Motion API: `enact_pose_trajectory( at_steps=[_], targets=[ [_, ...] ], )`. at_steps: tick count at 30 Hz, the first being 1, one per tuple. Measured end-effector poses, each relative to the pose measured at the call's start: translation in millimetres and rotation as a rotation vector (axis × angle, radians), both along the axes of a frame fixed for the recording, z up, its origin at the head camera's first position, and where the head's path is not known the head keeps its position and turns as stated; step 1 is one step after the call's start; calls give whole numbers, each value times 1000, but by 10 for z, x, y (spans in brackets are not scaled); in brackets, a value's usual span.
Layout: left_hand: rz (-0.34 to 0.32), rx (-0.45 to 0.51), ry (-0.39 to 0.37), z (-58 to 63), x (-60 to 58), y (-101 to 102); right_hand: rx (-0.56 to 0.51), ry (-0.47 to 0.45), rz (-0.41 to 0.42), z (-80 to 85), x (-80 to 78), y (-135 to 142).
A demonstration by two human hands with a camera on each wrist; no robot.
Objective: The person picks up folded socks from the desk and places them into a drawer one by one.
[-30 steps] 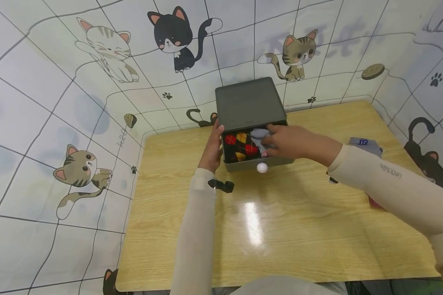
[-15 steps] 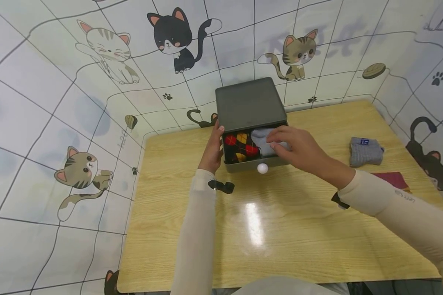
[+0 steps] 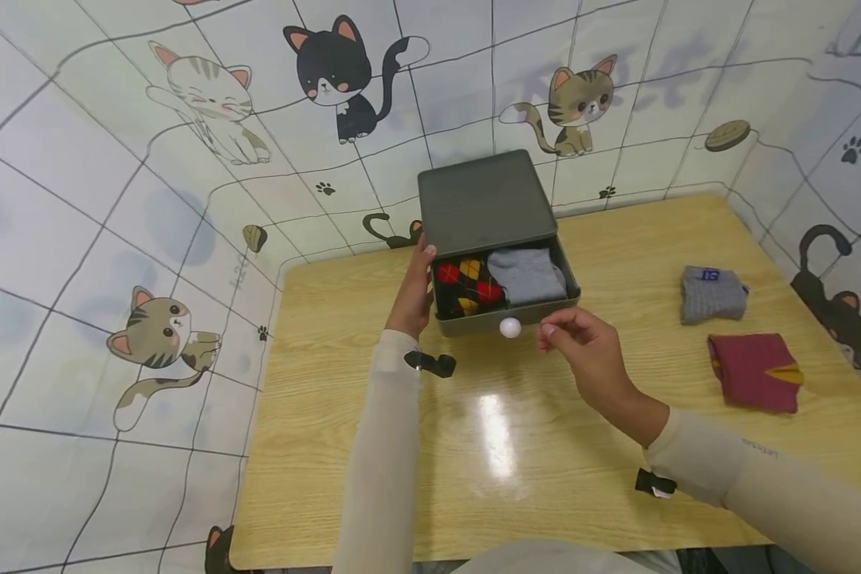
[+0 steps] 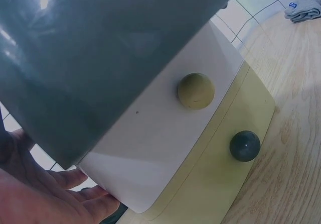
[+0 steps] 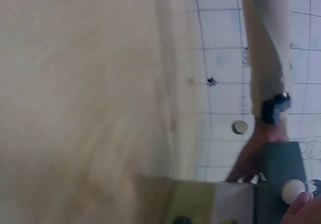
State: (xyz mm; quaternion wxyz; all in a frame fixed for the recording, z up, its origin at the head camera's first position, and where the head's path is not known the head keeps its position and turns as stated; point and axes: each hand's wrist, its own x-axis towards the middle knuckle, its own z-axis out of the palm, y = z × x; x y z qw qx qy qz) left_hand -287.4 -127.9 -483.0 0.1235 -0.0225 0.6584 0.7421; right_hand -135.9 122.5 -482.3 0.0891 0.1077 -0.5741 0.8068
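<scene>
A small drawer cabinet (image 3: pixel 486 199) with a dark grey-green top stands against the back wall. Its top drawer (image 3: pixel 473 324) is pulled out and has a white knob (image 3: pixel 510 328). Inside lie folded red, yellow and black argyle socks (image 3: pixel 468 285) on the left and folded light grey socks (image 3: pixel 527 277) on the right. My left hand (image 3: pixel 410 293) rests against the cabinet's left side, fingers extended along it. My right hand (image 3: pixel 594 355) hovers just in front of the drawer's right front corner, fingers loosely bent, holding nothing. In the left wrist view, a white drawer (image 4: pixel 150 128) and a yellow drawer (image 4: pixel 210 179) sit below, both closed.
Folded grey ribbed socks (image 3: pixel 713 294) and folded maroon socks (image 3: pixel 756 372) lie on the right of the wooden table (image 3: pixel 373 478). Cat-patterned wall covering (image 3: pixel 459 96) rises behind the table and along both sides.
My right hand has left the light grey socks in the drawer and moved toward me, outside the drawer. The maroon socks have come into full view. My left hand has stayed in place.
</scene>
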Motion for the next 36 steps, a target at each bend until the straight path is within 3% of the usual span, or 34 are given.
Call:
enact_pose_trajectory(
  at_steps=[2, 5, 9, 17, 27, 36],
  targets=[
    [8, 3, -2, 1, 1, -3, -65, -103, 10, -95, 15, -29],
    [17, 7, -4, 6, -1, -6, -186, -249, 88, -192, 23, -65],
    [19, 17, -5, 7, -3, -2, -360, -371, 183, -225, 31, -122],
    [18, 2, -5, -24, 1, -5, -541, -455, 226, -119, 21, -282],
    [19, 3, 7, -12, 21, 15, -605, -541, 204, -13, -14, -363],
    [-9, -12, 9, 4, -8, -40, -643, -572, 168, -26, -45, -456]
  ],
)
